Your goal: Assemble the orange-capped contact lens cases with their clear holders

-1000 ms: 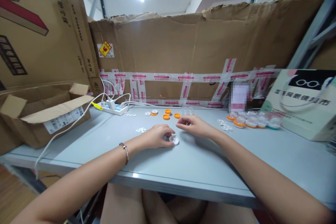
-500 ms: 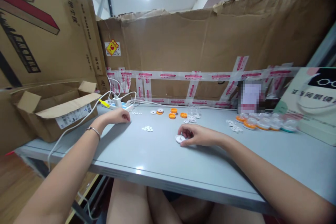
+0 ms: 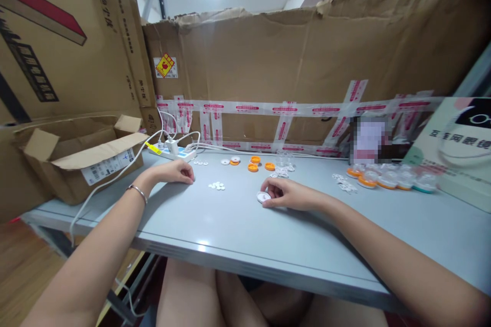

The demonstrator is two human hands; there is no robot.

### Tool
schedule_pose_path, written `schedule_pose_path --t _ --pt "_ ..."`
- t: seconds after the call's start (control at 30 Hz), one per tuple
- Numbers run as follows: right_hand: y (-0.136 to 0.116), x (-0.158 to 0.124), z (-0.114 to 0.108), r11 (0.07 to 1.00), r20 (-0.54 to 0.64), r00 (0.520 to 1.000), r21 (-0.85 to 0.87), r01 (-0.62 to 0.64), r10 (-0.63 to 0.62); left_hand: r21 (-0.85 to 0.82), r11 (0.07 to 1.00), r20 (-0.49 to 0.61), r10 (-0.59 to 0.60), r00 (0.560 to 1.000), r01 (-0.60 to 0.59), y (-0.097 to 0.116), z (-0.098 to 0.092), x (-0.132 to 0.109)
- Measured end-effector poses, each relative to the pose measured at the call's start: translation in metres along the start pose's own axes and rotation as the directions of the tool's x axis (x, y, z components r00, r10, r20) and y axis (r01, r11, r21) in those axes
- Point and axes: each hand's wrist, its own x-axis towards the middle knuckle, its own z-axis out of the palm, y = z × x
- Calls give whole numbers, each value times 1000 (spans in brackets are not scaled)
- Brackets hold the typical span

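Right hand (image 3: 283,195) pinches white disc (image 3: 263,196) at its 3 o'clock edge, partly hiding it; left hand (image 3: 177,171), 9 o'clock, fingers curled, contents unclear.

Best lane: open table (image 3: 207,230) in front, between left forearm (image 3: 88,250) and right forearm (image 3: 383,245). Direct line from left hand (image 3: 178,172) to the disc (image 3: 263,197) in the right hand (image 3: 287,195) crosses the dots (image 3: 218,186); low, passable above or in front. Behind: orange caps (image 3: 253,167) and clear cups (image 3: 284,158) obstruct, cardboard (image 3: 245,61) walls off the back. Left side tight: open box (image 3: 49,148), cable (image 3: 103,184), power strip (image 3: 172,151) behind that hand. Right side: flat bits (image 3: 344,184), then domes (image 3: 389,180) and bag (image 3: 456,153) block.
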Motion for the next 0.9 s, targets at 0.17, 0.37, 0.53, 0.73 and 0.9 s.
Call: schedule_pose_path --t 0.17,0.37,0.53,0.73,0.9 --pt "2 2 0 1000 3 1000 -6 11 -11 -20 999 -19 -27 999 26 -4 0 -1" --pt "0 1 0 1000 2 1000 0 3 -3 -72 996 -55 -53 997 49 -5 0 -4" --pt "0 2 2 1000 -14 1000 16 14 -14 -173 985 -151 -32 988 5 -9 0 -4" --pt "5 2 1 996 -21 999 81 43 -41 -381 910 -334 29 942 -163 22 6 1" --pt "6 2 3 996 -40 998 63 55 -53 -230 888 -387 292 875 -398 101 31 10"
